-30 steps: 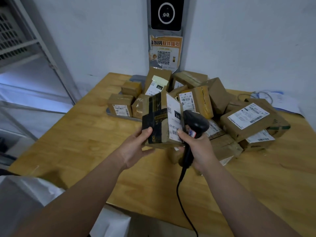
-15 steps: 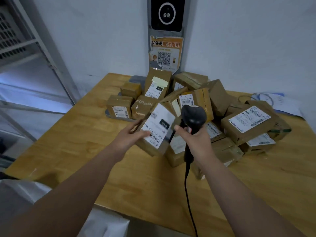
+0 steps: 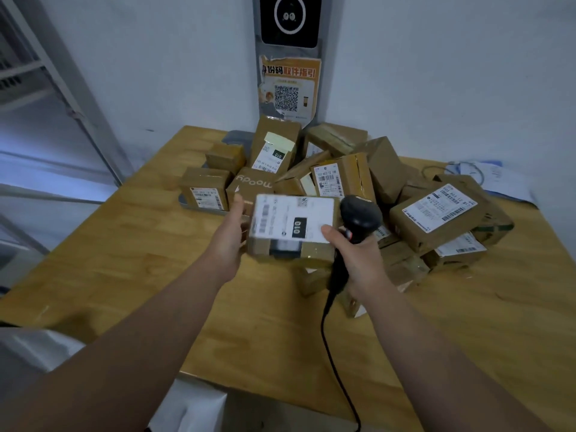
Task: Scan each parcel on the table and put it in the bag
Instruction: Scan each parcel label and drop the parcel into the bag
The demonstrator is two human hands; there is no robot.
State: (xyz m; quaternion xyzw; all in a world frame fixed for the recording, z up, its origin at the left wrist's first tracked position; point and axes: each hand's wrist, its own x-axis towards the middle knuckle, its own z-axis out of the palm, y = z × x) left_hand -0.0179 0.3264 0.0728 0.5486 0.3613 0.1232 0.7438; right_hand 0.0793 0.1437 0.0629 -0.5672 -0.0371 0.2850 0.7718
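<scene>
A small cardboard parcel (image 3: pixel 293 227) with a white shipping label on top is held above the wooden table (image 3: pixel 131 260). My left hand (image 3: pixel 229 238) grips its left side. My right hand (image 3: pixel 358 257) grips the handle of a black barcode scanner (image 3: pixel 358 216), and its thumb rests on the parcel's right edge. The scanner's cable hangs down toward the table's front edge. A heap of several brown parcels (image 3: pixel 346 179) lies behind my hands. The white bag (image 3: pixel 37 350) shows at the lower left, below the table edge.
A grey tray (image 3: pixel 199 207) sits under the left parcels. Papers and a cable (image 3: pixel 486 179) lie at the back right. A QR-code poster (image 3: pixel 288 88) and a black device hang on the wall. A metal shelf frame (image 3: pixel 71 98) stands left of the table.
The parcel has been turned from upright to flat, so its label faces up. It also moved slightly right, and my right thumb now touches its right edge beside the scanner.
</scene>
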